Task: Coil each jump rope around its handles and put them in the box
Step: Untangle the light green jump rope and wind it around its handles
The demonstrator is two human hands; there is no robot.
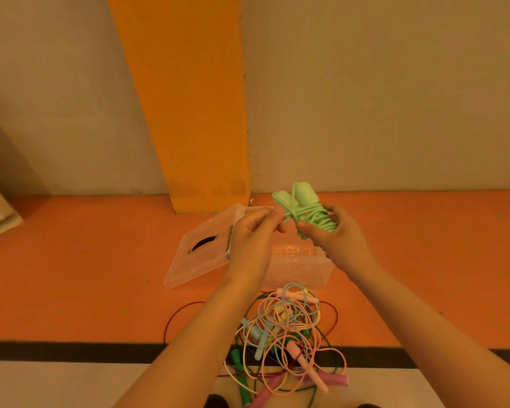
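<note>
mint green jump rope (305, 214) held above the clear box (302, 269), both hands on it.
right hand (336, 234) grips the coiled bundle, fingers curled round cord and handles; left hand (252, 235) pinches a strand just beside it. box sits directly below both hands, its lid (195, 254) to the left hand's outer side. tangled pile of ropes (289, 334) lies under the forearms.

Warm, dim orange-tinted light, soft shadows, slight overall blur, wide-angle bending at edges.

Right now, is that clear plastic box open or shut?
Open: the lid lies beside the clear box, at its left, not on top.
</note>
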